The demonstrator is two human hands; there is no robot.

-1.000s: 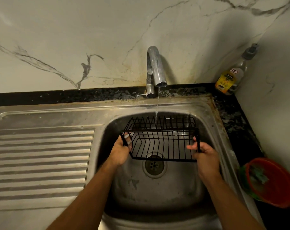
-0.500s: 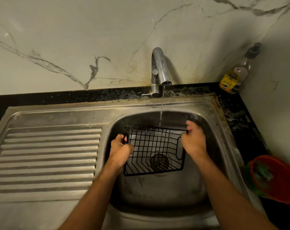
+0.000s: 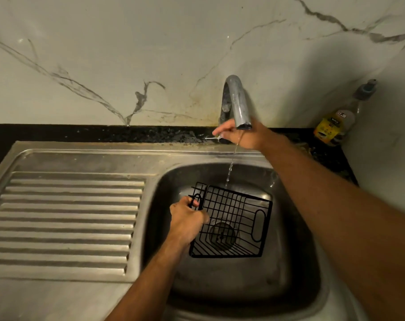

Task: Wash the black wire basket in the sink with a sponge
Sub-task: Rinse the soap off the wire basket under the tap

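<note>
Marble wall (image 3: 104, 54) and a steel sink (image 3: 296, 262) with a ribbed drainboard (image 3: 64, 223) frame the work area. Left hand (image 3: 185, 222): fingers curled round the left end of the basket (image 3: 233, 218), at its loop handle. The basket sits tilted inside the sink bowl, over the drain (image 3: 222, 235), its free right end away from the fingers. Right hand (image 3: 240, 135): reaches behind the tap (image 3: 237, 103), fingertips on the small lever (image 3: 211, 137) at the tap base; whether they pinch it cannot be told. A thin stream of water (image 3: 230, 167) falls from the spout, past the right wrist, onto the far edge of the basket. A bottle (image 3: 335, 123) stands on the dark counter (image 3: 150, 133), well right of the right hand.
</note>
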